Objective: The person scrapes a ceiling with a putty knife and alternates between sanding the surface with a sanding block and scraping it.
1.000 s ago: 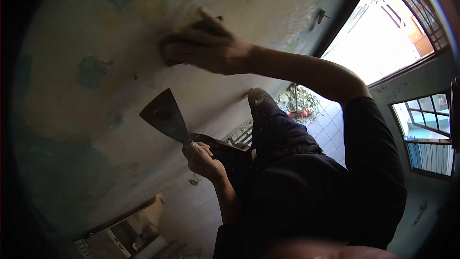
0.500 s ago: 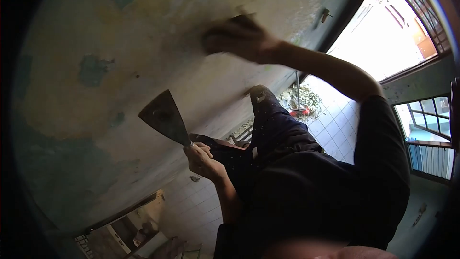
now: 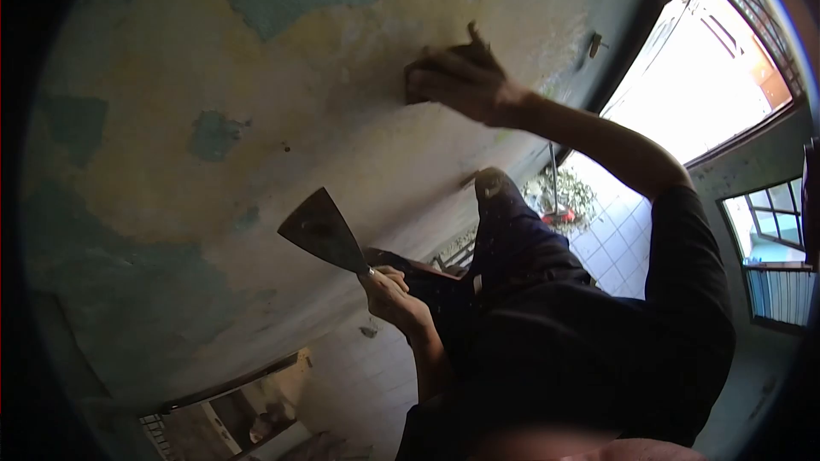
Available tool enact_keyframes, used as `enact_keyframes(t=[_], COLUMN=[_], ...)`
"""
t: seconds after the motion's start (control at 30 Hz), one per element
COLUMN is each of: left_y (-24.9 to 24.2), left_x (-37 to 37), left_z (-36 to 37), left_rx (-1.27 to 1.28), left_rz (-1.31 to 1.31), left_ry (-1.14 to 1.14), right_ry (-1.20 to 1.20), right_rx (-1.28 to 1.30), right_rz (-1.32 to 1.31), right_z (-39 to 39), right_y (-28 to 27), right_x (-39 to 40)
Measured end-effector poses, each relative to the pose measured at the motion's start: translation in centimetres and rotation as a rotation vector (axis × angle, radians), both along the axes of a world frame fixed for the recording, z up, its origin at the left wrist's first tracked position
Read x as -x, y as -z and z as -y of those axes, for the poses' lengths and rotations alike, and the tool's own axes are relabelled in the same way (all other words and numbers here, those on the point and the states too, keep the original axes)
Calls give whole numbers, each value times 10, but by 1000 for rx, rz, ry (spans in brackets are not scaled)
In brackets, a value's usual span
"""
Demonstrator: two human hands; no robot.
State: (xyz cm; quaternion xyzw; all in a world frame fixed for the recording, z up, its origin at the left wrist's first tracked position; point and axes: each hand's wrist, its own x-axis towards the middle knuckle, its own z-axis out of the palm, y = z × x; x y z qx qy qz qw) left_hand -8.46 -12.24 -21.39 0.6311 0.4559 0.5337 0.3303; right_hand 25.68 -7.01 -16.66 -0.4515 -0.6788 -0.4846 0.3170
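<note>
In the lower middle of the head view, my left hand (image 3: 395, 300) is closed around the handle of a wide scraper (image 3: 323, 230). Its dark triangular blade points up and left, in front of the wall. Higher up, my right hand (image 3: 470, 90) presses a dark brown piece that looks like sandpaper (image 3: 416, 90) against the wall (image 3: 342, 60); the fingers lie over it and cover most of it. Yellowish and pale areas of the wall alternate with patches of flaking green paint.
A small fitting (image 3: 595, 44) juts from the wall near the bright doorway (image 3: 683, 68). Paint debris (image 3: 576, 196) lies on the white floor tiles (image 3: 619, 235), beside a red-headed broom (image 3: 559, 216). A barred window (image 3: 773, 222) is at right; below left is another opening (image 3: 235, 414).
The whole scene has shifted right and slightly down as the camera turned. My right hand, blurred before, is sharper now and still at the wall. The scraper remains in my left hand.
</note>
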Motion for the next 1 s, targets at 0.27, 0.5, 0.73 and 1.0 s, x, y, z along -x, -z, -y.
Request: enact_keyframes(t=[0.27, 0.5, 0.73, 1.0], left_y=[1, 17, -1, 9], left_x=[4, 17, 9, 7], left_z=[-1, 0, 5, 14], left_rx=[-32, 11, 16, 116], left_rz=[21, 10, 138, 38], left_ry=[49, 44, 103, 360], right_ry=[-83, 7, -109, -163], right_rx=[156, -7, 210, 966], right_rz=[45, 11, -84, -1511], right_z=[-4, -16, 9, 91], right_y=[-15, -28, 36, 63], right_x=[55, 44, 81, 158])
